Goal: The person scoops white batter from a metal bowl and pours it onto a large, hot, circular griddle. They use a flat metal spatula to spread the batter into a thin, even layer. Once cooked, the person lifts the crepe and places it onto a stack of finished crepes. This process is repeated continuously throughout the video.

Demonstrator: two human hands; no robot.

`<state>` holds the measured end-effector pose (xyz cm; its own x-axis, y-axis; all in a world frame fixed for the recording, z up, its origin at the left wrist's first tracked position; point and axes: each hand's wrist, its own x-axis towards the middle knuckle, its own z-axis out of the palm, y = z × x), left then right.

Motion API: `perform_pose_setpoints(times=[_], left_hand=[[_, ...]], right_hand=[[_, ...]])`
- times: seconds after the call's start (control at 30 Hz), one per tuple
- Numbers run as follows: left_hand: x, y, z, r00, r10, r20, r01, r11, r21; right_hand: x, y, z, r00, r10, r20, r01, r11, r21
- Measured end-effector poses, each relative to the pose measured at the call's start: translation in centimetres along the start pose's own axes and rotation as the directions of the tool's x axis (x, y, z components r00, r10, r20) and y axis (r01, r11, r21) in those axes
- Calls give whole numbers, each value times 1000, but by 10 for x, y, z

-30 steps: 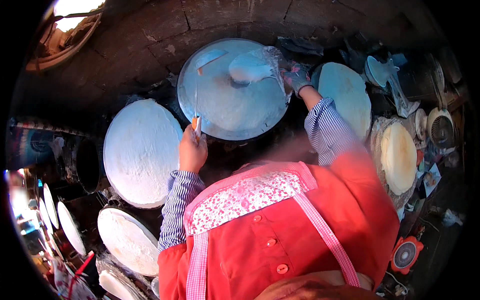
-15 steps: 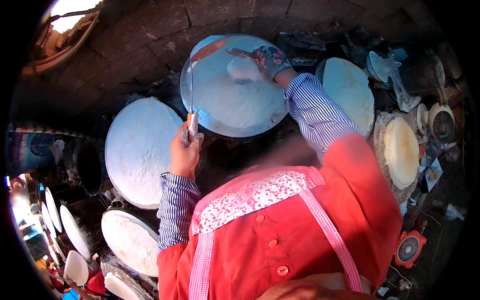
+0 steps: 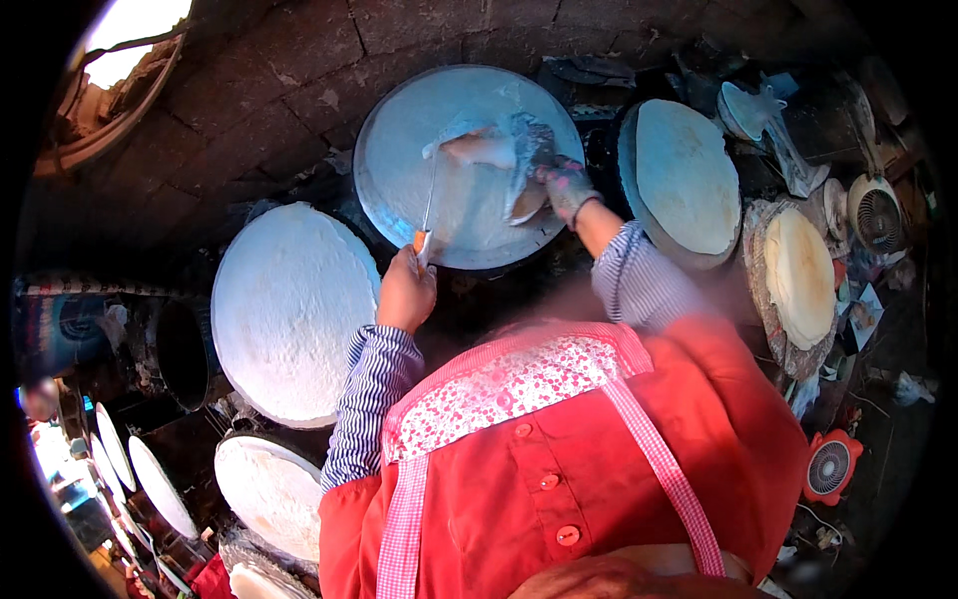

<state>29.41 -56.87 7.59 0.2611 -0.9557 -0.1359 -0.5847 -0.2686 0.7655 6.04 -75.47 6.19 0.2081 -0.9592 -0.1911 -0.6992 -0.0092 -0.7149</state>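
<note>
My left hand grips the orange handle of a long thin metal spatula. The spatula reaches over a large round griddle, where its tip meets a pale smear of batter. At the griddle's right side my right hand, in a patterned glove, is closed on a flat brownish spreader smeared with batter. That spreader is partly blurred, and its handle is hidden by my fingers. A whitish film coats much of the griddle.
Round griddles with thin white flatbreads stand to the left, lower left and right. Further right lies a stack of yellowish flatbreads. A ladle, a pale fan and an orange fan are at the right.
The spatula's end has swung from the griddle's far left edge to its middle. My right hand has drawn nearer me, and the round batter patch is now smeared near the tools.
</note>
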Motion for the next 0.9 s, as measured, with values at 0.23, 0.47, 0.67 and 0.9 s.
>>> perform_pose_setpoints(times=[0.23, 0.47, 0.67, 0.9], left_hand=[[-27, 32, -9, 893, -241, 380, 442, 627, -642], [-16, 51, -53, 915, 31, 403, 396, 128, -909], [-16, 35, -66, 770, 263, 581, 630, -169, -758], [-30, 14, -71, 873, 48, 485, 482, 68, -874]], right_hand=[[6, -83, 53, 977, 171, -124, -139, 962, 234], [12, -151, -8, 852, -479, -211, 416, 864, -282], [-1, -167, -28, 746, -656, -117, 587, 729, -352], [28, -75, 14, 992, 0, -129, 30, 972, 232]])
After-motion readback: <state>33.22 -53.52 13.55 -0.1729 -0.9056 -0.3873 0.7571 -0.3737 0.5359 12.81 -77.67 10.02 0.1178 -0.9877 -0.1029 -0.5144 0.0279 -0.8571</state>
